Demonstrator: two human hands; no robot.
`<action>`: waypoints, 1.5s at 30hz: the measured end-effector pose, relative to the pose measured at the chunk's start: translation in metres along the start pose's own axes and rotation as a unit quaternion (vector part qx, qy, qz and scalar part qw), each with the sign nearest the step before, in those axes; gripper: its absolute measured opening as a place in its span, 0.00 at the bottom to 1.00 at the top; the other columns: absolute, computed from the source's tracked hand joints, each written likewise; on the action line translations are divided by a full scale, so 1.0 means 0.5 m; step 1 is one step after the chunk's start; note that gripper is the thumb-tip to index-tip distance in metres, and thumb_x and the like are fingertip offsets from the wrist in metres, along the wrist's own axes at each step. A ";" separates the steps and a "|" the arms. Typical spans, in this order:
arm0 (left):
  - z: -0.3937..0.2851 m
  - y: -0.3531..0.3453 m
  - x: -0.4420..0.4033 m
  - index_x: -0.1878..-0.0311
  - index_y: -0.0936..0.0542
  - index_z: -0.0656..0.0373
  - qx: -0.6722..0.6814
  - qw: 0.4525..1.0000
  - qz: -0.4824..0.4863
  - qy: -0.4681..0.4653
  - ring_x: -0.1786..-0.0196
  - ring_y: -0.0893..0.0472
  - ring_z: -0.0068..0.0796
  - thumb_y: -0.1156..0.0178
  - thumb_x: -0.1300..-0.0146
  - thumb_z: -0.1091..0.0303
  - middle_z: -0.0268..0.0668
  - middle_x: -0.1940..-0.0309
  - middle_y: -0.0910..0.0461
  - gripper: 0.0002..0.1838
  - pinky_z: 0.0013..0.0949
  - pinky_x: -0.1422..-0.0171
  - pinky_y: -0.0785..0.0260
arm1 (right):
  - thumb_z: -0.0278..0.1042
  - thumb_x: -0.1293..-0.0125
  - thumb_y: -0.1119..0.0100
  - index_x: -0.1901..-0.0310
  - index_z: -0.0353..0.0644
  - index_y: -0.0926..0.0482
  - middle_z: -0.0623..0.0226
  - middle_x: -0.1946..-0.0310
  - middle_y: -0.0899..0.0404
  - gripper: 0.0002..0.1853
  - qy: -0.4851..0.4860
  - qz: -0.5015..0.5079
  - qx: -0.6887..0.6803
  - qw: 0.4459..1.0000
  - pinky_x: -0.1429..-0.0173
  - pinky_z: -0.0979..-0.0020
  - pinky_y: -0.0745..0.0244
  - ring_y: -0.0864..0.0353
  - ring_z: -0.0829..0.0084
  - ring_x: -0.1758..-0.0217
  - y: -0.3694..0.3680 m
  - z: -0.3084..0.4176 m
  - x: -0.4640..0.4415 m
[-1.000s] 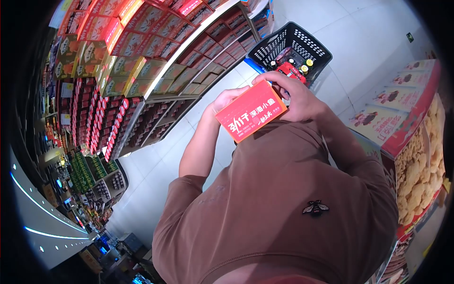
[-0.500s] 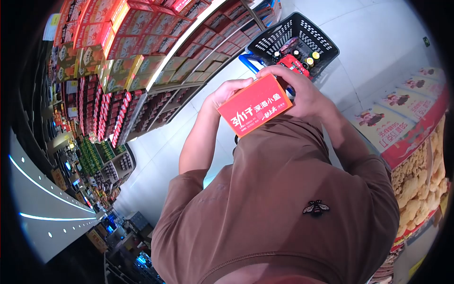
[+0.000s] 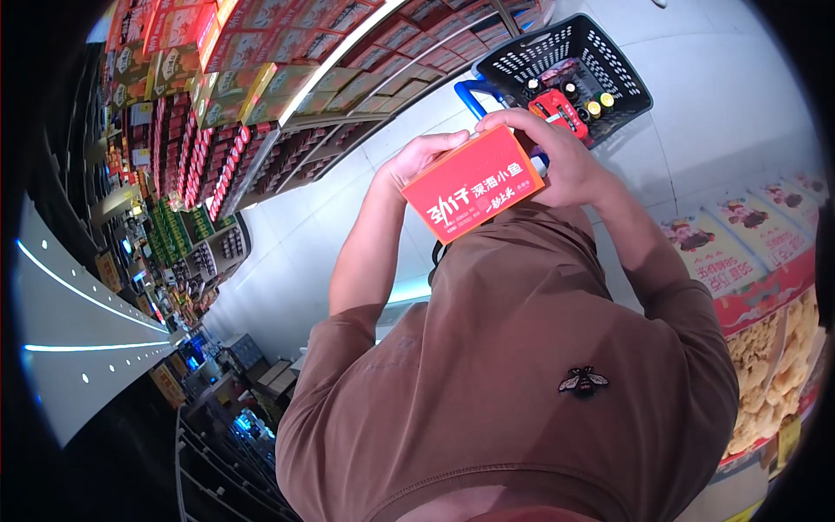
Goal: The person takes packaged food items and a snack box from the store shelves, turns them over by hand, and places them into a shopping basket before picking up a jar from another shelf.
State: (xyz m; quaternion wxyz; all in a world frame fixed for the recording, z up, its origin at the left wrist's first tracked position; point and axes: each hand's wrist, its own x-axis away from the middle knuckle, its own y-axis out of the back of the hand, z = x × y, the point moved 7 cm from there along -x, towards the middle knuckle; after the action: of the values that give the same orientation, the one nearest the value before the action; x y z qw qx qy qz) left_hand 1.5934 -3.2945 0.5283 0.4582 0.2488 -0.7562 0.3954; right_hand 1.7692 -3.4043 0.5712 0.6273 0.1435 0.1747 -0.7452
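Note:
Both hands hold a red box of small-fish snacks with orange edges and white Chinese lettering, in front of my waist. My left hand is closed on its left side, thumb along the upper edge. Around the upper right corner wraps my right hand, its fingers over the top edge. The undersides of the fingers are hidden behind the box. Just beyond the right hand stands a black shopping basket with a blue handle. Inside it lie several bottles and a red package.
Shelves of stacked red boxes and green-brown boxes run along the left. At the right, a display with a printed pink-and-red banner holds bagged beige food. Pale tiled floor lies between them.
The basket has shifted up and right in view, and the shelves and right-hand display have also shifted. The box stays in both hands, slightly turned.

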 end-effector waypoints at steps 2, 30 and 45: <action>-0.021 -0.012 0.007 0.34 0.29 0.65 -0.072 0.996 -0.021 -0.044 0.47 0.16 0.33 0.44 0.28 0.49 0.49 0.44 0.20 0.31 0.36 0.42 0.23 | 0.34 0.55 0.20 0.37 0.44 0.31 0.68 0.56 0.18 0.41 0.000 0.004 0.001 1.000 0.64 0.72 0.24 0.19 0.71 0.68 0.004 -0.004 -0.002; -0.152 0.291 0.137 0.36 0.29 0.60 -0.079 0.968 -0.020 -0.238 0.47 0.16 0.29 0.45 0.28 0.49 0.43 0.44 0.21 0.28 0.35 0.54 0.16 | 0.62 0.31 0.48 0.49 0.34 0.22 0.66 0.78 0.22 0.32 -0.487 -0.151 -0.238 0.827 0.89 0.72 0.34 0.32 0.79 0.90 -0.313 -0.257 -0.105; -0.183 0.490 0.190 0.38 0.28 0.64 -0.209 0.972 -0.004 -0.109 0.76 0.16 0.34 0.60 0.33 0.25 0.48 0.62 0.16 0.46 0.31 0.85 0.24 | 0.58 0.28 0.52 0.55 0.33 0.20 0.64 0.81 0.19 0.29 -0.524 -0.115 -0.310 0.785 0.86 0.73 0.23 0.22 0.77 0.87 -0.488 -0.333 -0.195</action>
State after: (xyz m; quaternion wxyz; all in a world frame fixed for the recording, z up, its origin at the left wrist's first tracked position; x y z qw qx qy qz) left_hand 1.4145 -3.0823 0.5465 0.4160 0.1926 -0.8665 0.1975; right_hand 1.5446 -3.2078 0.4837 0.5428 -0.4928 0.0559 -0.6778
